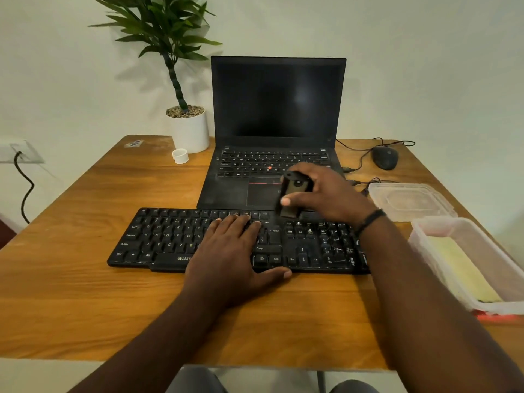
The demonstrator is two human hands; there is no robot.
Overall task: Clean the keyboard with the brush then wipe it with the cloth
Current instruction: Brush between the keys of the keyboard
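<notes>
A black keyboard (170, 236) lies across the wooden table (85, 293), just in front of the laptop. My left hand (229, 262) rests flat on its middle keys, fingers straight and thumb along the front edge. My right hand (326, 194) grips a small dark brush (292, 197) above the keyboard's upper right part, near the function row. The brush's lower end reaches down to the keyboard's top edge. A yellow cloth (459, 268) lies inside a clear plastic container (442, 231) at the right.
An open black laptop (278, 109) stands behind the keyboard. The container's lid (411, 199) and a wired mouse (385, 157) lie at the back right. A potted plant (190, 129) and a small white cap (180, 156) stand at the back left.
</notes>
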